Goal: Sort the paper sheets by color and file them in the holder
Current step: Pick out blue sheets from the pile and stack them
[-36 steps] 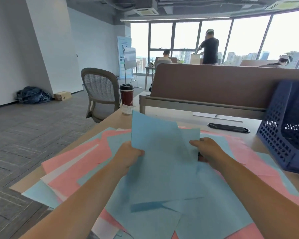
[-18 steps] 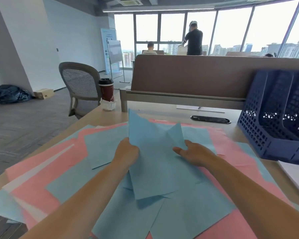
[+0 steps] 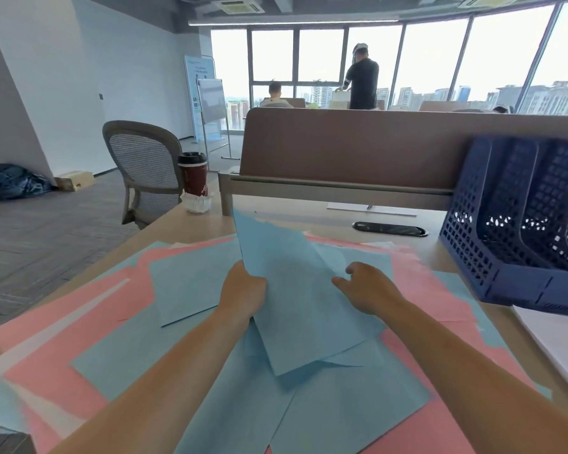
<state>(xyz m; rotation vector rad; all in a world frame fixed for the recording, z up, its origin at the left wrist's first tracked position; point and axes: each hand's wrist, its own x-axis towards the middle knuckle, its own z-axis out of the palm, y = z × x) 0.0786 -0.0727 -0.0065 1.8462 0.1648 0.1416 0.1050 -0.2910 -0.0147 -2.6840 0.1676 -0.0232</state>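
Note:
Blue (image 3: 194, 283), pink (image 3: 423, 283) and white sheets (image 3: 56, 335) lie spread and overlapping across the desk. My left hand (image 3: 243, 293) grips the left edge of a small bunch of blue sheets (image 3: 292, 306), which tilts up with its far corner raised and its near end resting on the pile. My right hand (image 3: 368, 286) lies against the right side of that bunch, thumb out and fingers loosely bent, not clearly pinching it. The navy mesh file holder (image 3: 505, 224) stands at the right, its slots facing me and showing no paper.
A brown desk divider (image 3: 374, 145) closes the far edge. A red coffee cup (image 3: 192, 173) and a crumpled white wrapper (image 3: 195, 203) sit at the far left corner. A black cable slot (image 3: 389, 229) and a white paper stack (image 3: 564, 342) are on the right. A mesh chair (image 3: 145, 168) stands to the left.
The blue bunch has come down from upright toward the pile. My right hand let go of its right edge and now lies against it. My left hand keeps its grip.

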